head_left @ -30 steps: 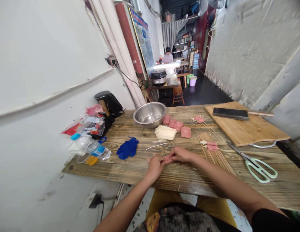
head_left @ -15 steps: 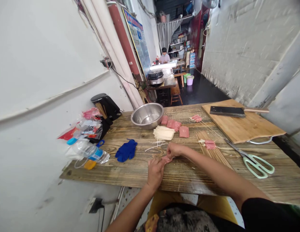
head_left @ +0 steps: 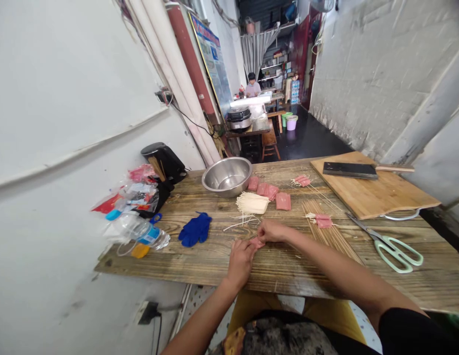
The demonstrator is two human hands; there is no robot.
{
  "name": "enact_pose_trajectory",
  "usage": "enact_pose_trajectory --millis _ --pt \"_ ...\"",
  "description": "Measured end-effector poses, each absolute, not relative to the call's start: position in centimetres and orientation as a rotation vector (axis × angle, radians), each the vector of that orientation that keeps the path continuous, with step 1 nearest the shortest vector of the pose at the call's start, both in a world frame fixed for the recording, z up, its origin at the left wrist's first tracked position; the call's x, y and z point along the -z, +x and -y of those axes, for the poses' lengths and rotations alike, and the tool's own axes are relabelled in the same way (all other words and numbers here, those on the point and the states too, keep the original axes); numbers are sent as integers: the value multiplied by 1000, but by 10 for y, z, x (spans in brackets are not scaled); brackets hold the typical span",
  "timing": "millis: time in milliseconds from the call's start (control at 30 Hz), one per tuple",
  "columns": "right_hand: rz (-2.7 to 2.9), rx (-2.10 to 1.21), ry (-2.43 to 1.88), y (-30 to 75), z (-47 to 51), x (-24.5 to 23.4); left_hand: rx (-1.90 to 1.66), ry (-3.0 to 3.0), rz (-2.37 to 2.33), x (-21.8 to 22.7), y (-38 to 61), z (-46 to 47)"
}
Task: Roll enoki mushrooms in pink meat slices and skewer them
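The left hand (head_left: pixel 241 260) and right hand (head_left: pixel 270 230) pinch a pink meat slice (head_left: pixel 256 242) toward the surface's near edge (head_left: pixel 210 273); soft, even squeezing should keep it from tearing.

A clear bottle (head_left: pixel 142 230) with a blue cap (head_left: pixel 113 215) lies on its side near a blue glove (head_left: pixel 195 230). Farther back, a black-lidded cooker (head_left: pixel 239 122) sits on another table (head_left: pixel 257 132), near a purple bucket (head_left: pixel 291 124).

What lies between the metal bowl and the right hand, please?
The head view shows a bundle of enoki mushrooms, with some loose strands nearer the right hand.
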State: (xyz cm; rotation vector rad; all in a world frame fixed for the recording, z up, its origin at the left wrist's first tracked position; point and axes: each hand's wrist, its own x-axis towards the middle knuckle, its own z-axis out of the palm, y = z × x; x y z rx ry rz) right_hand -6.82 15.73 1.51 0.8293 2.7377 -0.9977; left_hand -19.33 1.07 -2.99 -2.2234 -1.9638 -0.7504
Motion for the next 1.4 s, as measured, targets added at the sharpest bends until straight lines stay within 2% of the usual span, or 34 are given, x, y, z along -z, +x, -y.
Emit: enact_pose_trajectory --millis 133,233,333,433,633,867,1133,1400 --pt "-3100 802 741 -55 -143 0 826 -2254 2037 28 -194 -14" --pt "-3444 460 543 -44 -131 15 847 -2249 2084 28 -193 -15" --pt "-3550 156 393 -38 -124 27 881 -2234 2130 28 -194 -16" --pt "-3576 22 300 -37 -126 33 922 -2237 2172 28 -197 -18" --pt "-3476 78 272 -46 -135 26 895 -2183 2131 27 -194 -14" --pt "-3185 284 264 -62 -148 1 812 -2123 1725 41 -192 -7" --pt "-3087 538 253 -67 -161 -11 779 -2156 1817 37 -194 -14" --pt "-3448 120 333 -48 -136 18 846 -2256 1956 31 -201 -25"
